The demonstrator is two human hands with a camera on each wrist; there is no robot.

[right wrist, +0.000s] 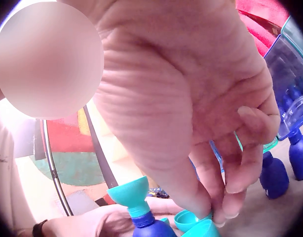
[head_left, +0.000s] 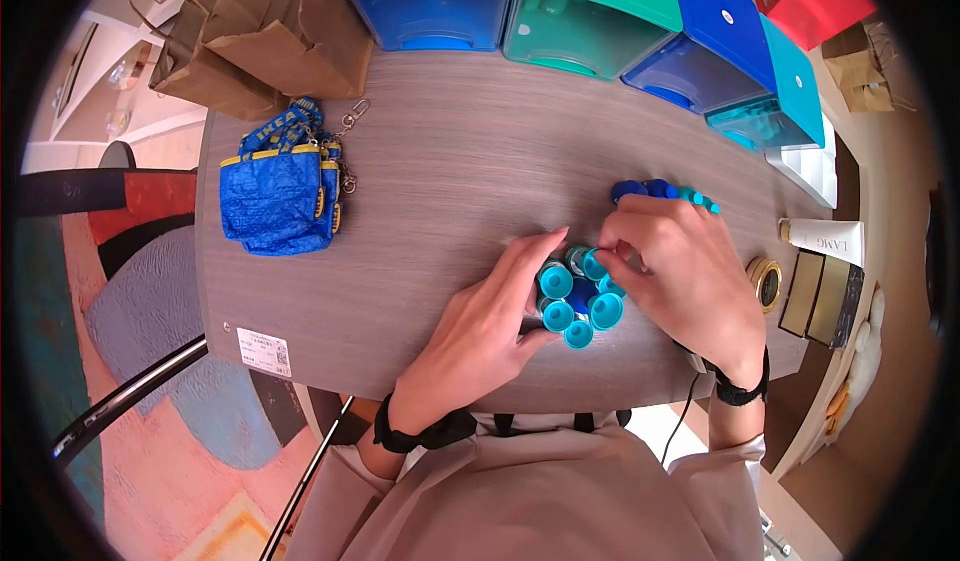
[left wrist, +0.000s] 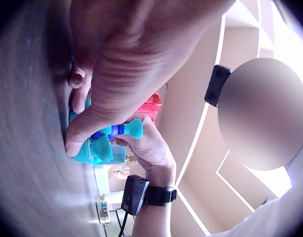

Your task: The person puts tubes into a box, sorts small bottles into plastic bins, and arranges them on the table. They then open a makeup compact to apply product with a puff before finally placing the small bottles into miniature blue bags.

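Several small bottles with flared turquoise tops stand in a tight ring on the table. A dark blue part shows in the ring's middle. My left hand holds the ring from the left, fingers along its far side and thumb at its near side. In the left wrist view one flared top stands above the rest. From the right, my right hand pinches a turquoise top between thumb and fingers. The right wrist view shows a blue bottle with a flared top beside that hand.
More bottles, blue and turquoise, stand beyond my right hand. Coloured clear-fronted bins line the back. A blue bag and paper bags are at left. A tube, round tin and dark box lie right.
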